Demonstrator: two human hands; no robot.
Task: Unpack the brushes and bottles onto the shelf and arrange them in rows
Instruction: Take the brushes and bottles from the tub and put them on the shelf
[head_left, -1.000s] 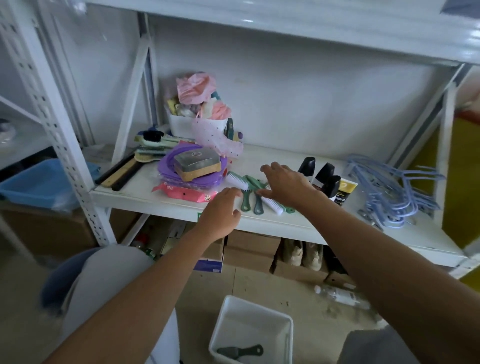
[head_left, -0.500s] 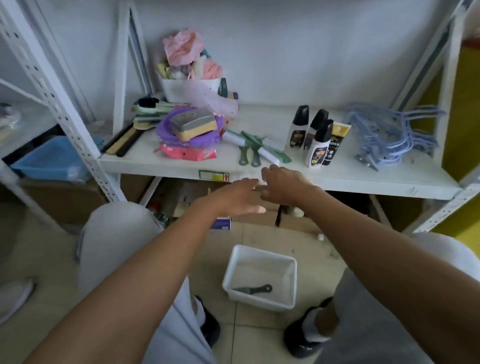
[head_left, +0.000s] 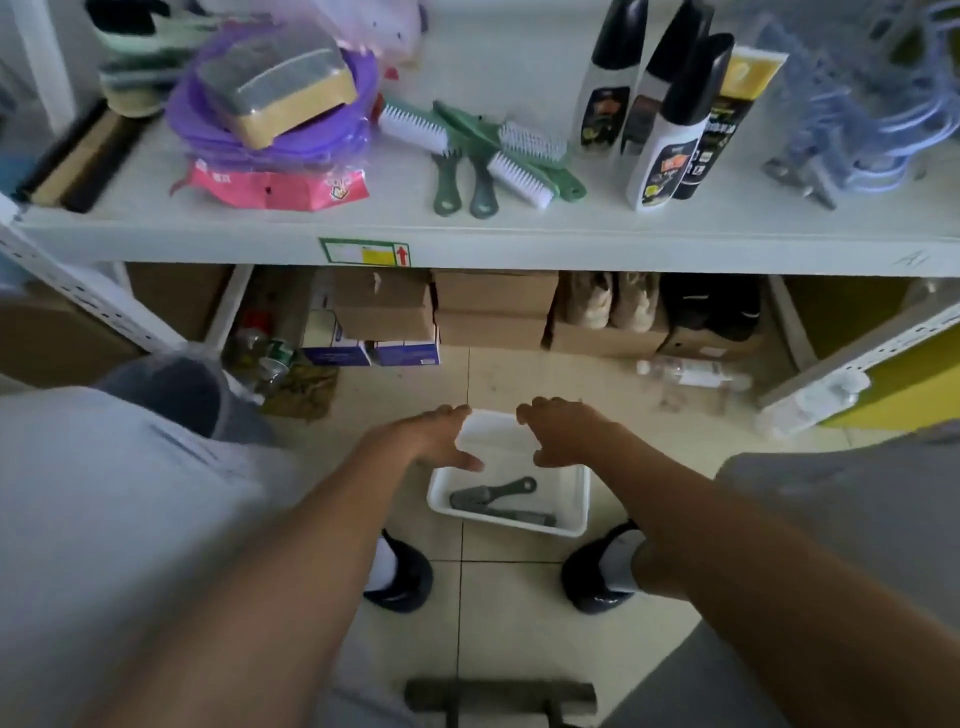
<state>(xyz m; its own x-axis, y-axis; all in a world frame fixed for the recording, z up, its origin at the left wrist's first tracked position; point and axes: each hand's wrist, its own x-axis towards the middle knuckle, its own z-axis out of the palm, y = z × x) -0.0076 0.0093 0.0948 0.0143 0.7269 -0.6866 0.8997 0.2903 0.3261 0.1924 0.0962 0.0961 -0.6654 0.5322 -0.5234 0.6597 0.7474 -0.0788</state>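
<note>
A white bin (head_left: 576, 499) stands on the floor between my feet, with a dark green brush (head_left: 493, 496) lying inside. My left hand (head_left: 441, 434) hovers over the bin's far left rim, fingers spread and empty. My right hand (head_left: 563, 428) hovers over the far right rim, fingers curled and apart, holding nothing. On the white shelf (head_left: 519, 249) above, several green brushes (head_left: 483, 150) with white bristles lie side by side. To their right stand several black-capped bottles (head_left: 665, 119) and a yellow-topped tube (head_left: 737, 88).
A purple bag holding a sponge (head_left: 275, 98) and a pink packet (head_left: 275, 189) lie on the shelf's left. Blue hangers (head_left: 852, 124) fill its right end. Cardboard boxes (head_left: 467, 312) and shoes (head_left: 613, 301) sit under the shelf. A plastic bottle (head_left: 691, 374) lies on the floor.
Both hands have left the brushes on the shelf and dropped down to the white bin on the floor. My view has tilted down with them.
</note>
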